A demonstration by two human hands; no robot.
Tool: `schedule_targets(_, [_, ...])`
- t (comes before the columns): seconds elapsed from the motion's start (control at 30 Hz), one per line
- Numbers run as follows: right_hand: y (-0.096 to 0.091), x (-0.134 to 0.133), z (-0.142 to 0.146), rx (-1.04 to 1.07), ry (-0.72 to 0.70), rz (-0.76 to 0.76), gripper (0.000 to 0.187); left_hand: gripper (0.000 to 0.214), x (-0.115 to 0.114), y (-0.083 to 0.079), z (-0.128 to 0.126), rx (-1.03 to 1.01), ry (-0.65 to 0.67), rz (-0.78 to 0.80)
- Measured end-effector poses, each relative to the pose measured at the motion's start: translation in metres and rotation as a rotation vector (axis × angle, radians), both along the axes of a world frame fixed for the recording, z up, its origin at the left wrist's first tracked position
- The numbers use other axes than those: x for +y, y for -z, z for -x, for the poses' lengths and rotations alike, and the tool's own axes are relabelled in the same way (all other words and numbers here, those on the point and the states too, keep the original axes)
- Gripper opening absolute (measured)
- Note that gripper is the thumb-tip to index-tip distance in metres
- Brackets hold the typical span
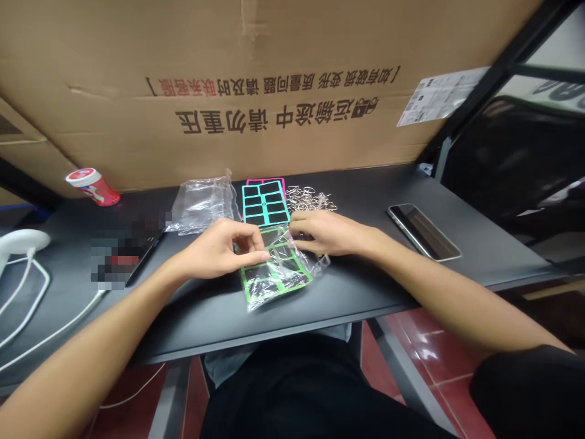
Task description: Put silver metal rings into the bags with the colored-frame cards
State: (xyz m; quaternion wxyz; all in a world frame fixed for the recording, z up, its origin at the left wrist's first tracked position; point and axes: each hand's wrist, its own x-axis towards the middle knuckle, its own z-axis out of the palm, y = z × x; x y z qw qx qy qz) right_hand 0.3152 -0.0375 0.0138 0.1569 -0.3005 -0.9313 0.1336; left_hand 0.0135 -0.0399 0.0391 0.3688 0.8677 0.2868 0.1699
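Note:
A clear plastic bag (262, 299) lies near the table's front edge, with a green-framed card (276, 285) showing through it. Some thin metal rings (280, 255) appear at the bag's upper part; whether they lie in or on it I cannot tell. My left hand (223, 249) pinches the bag's left side between thumb and fingers. At its upper right edge, my right hand (326, 233) is closed on the plastic, fingertips partly hidden. Just beyond my hands lie a cyan-framed card (265, 203), a pink-framed card (281, 182) beneath it, and a pile of metal rings (308, 199).
Clear plastic bags (201, 204) lie left of the cards. Farther left are a red bottle with a white lid (95, 186), a dark, partly blurred device (146, 256) and a white cable (59, 335). A phone (423, 231) lies right. Cardboard (283, 42) stands behind the dark table (365, 292).

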Motion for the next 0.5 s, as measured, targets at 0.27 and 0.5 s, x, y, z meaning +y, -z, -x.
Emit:
schedule_targets(0.27, [-0.006,0.005,-0.012,-0.093,0.017,-0.04,0.011,0.029,0.001,0.001,0.0,-0.006,-0.001,0.009])
schedule_targets(0.5, [-0.014,0.011,-0.026,0.016,0.063,-0.09,0.007,0.029,0.001,0.001,0.001,-0.004,0.005,0.019])
